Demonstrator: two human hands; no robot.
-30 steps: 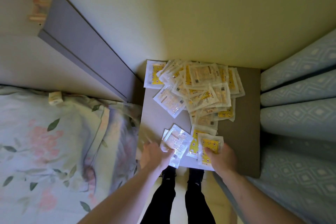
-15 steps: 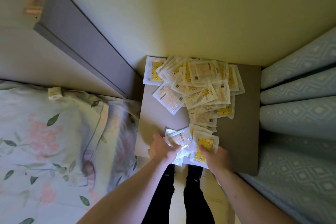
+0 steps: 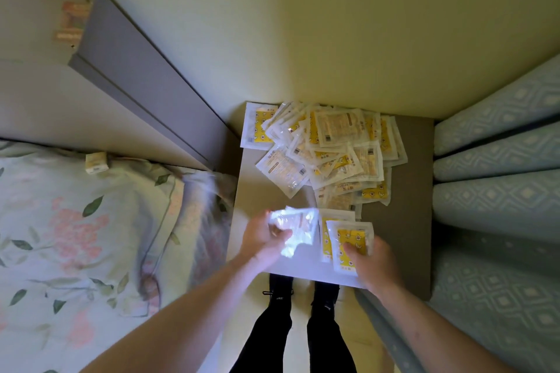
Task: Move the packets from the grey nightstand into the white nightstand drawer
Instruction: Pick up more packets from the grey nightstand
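Early stage — your left hand (image 3: pixel 266 239) grips crumpled clear packets (image 3: pixel 298 228), right hand (image 3: pixel 368 263) pinches yellow packet (image 3: pixel 351 244) at grey nightstand (image 3: pixel 406 221) front edge. Big packet pile (image 3: pixel 330 151) unmoved behind — white nightstand drawer not in view.

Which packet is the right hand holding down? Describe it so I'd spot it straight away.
Start at the grey nightstand between the flowered bed and the blue patterned curtain, with a big heap of packets at its back. Come to the near edge, where the right hand presses on a yellow-printed packet. Unlike the crumpled clear one beside it, it lies flat, topmost, yellow face up.
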